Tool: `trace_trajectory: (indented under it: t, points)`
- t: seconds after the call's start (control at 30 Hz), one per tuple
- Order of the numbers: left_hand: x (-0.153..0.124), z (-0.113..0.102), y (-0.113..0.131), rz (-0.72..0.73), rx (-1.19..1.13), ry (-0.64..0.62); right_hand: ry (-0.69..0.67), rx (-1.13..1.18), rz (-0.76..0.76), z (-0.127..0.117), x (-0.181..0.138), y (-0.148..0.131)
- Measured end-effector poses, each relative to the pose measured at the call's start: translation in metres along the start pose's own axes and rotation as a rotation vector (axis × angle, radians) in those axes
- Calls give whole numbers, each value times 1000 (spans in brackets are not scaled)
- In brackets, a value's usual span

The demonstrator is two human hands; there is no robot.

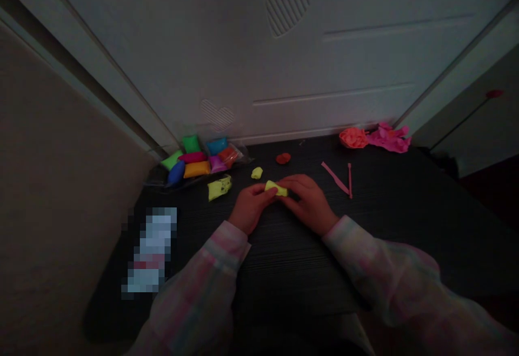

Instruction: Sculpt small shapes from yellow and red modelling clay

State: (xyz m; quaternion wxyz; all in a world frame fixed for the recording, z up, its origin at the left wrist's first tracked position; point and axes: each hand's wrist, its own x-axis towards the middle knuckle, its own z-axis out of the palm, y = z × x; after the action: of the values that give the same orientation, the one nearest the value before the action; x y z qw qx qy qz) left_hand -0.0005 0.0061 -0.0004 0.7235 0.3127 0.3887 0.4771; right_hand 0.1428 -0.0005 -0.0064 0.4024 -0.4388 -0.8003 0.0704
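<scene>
A lump of yellow modelling clay is held between both hands above the middle of the dark table. My left hand pinches it, the thumb lying over its near side. From the other side my right hand has its curled fingers against the clay; its fingertips are partly hidden. Just beyond the hands lie a smaller yellow clay piece and a flat red-orange clay piece. An opened yellow clay packet rests left of my left hand. Two pink modelling tools lie to the right.
A clear bag with several coloured clay packets sits at the back left. A pixelated phone-like screen lies front left. Orange crumpled material and pink crumpled material are at the back right. A white panelled door stands behind the table.
</scene>
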Motion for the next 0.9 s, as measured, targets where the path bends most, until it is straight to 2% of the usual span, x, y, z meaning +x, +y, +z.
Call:
trace_trajectory:
  t: [0.2,0.57,0.9]
  points:
    - [1,-1,-1,23,39,0,8,33,35,-2,0,-2]
    - [3,-3,-4,24,73,0,32,-32,-27,-3,1,-3]
    - [2,-1,-1,30,7,-1,57,-3,7,-5,1,-4]
